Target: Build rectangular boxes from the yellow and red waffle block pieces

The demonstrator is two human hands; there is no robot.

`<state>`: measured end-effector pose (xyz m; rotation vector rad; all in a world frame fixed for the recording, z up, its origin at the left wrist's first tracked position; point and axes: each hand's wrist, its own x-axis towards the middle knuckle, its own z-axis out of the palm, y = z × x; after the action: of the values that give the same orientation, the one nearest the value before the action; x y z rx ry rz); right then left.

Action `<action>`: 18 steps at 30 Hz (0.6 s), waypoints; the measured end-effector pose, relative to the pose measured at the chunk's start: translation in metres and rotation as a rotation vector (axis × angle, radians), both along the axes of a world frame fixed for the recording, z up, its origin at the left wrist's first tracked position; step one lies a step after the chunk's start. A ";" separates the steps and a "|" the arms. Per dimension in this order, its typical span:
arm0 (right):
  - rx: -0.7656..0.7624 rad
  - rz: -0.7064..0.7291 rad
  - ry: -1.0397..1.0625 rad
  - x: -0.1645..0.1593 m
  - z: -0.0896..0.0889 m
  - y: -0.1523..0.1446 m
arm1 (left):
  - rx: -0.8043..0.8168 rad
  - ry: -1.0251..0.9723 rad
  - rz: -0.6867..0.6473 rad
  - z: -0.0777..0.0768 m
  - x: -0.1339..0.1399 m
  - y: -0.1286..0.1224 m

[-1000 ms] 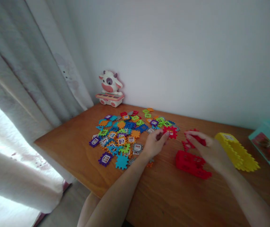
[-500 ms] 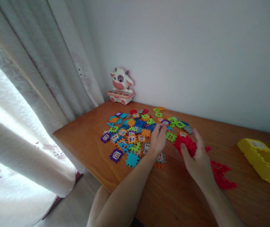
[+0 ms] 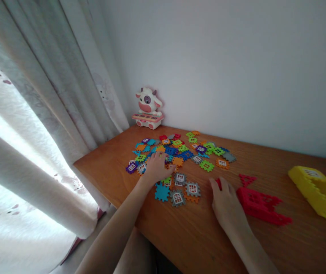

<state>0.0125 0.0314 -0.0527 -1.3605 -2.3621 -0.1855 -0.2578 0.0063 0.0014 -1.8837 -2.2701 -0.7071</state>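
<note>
My left hand (image 3: 157,167) rests over the pile of interlocking plastic tiles, thumb and fingers apart, with nothing visibly gripped. Under and around it are orange, blue, green and purple tiles, some with white window inserts; a turquoise tile (image 3: 162,192) is just nearer to me. My right hand (image 3: 225,196) is low at the tabletop, its fingers curled over a red tile (image 3: 218,183) that shows only in part. Right beside that hand stands a red tile structure (image 3: 258,205) with toothed edges. Behind it lies a red triangular piece (image 3: 247,179).
A yellow tile structure (image 3: 317,192) stands at the right of the wooden table (image 3: 108,160). A toy cow with a keyboard (image 3: 148,110) is at the back corner by the wall. Pale curtains (image 3: 51,125) hang along the left.
My left hand has moved left over the pile, its fingers spreading. My right hand has turned over and come down to the table with red tile, uncovering the red structure and an orange window tile.
</note>
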 end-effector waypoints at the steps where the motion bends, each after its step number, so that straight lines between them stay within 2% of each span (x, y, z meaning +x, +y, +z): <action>1: 0.005 -0.016 -0.030 -0.001 -0.001 -0.001 | -0.026 0.022 0.003 -0.003 -0.004 -0.004; 5: 0.028 -0.027 -0.057 -0.006 -0.001 -0.005 | -0.024 0.010 -0.067 -0.011 -0.017 -0.012; 10: 0.083 -0.004 -0.049 -0.007 0.010 -0.009 | 0.137 -0.186 -0.160 -0.020 -0.038 -0.011; 14: 0.138 0.078 0.025 -0.020 0.033 -0.012 | 0.311 -0.488 -0.124 -0.028 -0.051 -0.007; 18: -0.014 0.247 0.072 -0.062 0.048 -0.008 | 0.481 -0.926 -0.101 -0.034 -0.056 -0.005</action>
<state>-0.0499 0.0238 -0.0047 -1.0506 -2.4470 -0.0485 -0.3135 0.0017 -0.0322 -1.5962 -2.0499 -2.2665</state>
